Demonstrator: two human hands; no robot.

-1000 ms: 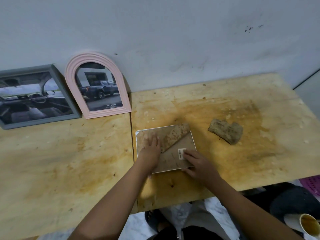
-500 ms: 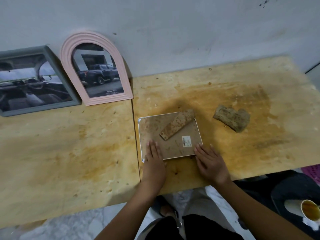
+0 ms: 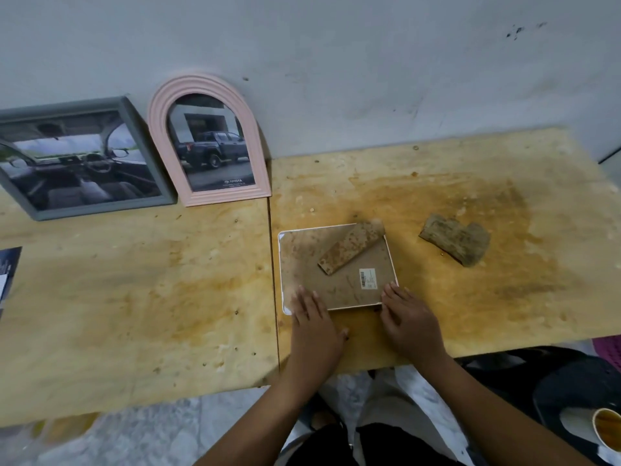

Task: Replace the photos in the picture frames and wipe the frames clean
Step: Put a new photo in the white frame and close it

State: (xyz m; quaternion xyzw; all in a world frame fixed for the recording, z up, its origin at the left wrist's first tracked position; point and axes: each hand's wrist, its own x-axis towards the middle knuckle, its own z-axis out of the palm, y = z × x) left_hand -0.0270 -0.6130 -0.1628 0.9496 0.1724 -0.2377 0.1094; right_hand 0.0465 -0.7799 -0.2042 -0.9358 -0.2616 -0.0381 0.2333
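A white picture frame (image 3: pixel 336 269) lies face down on the wooden table (image 3: pixel 134 297), its brown backing board up, with a stained stand flap and a barcode sticker (image 3: pixel 367 279). My left hand (image 3: pixel 314 326) rests flat at the frame's near left corner, fingers straight. My right hand (image 3: pixel 408 319) touches the near right corner with relaxed fingers. A pink arched frame (image 3: pixel 208 139) with a truck photo and a grey rectangular frame (image 3: pixel 77 156) with a car-interior photo lean against the wall at the back left.
A folded, dirty cloth (image 3: pixel 455 238) lies on the table right of the face-down frame. Printed paper (image 3: pixel 8 270) pokes in at the left edge. A dark chair (image 3: pixel 571 381) and a cup (image 3: pixel 606 430) sit at the lower right, below the table edge.
Both hands slid from the middle of the backing board down to the frame's near edge. The frame has stayed face down.
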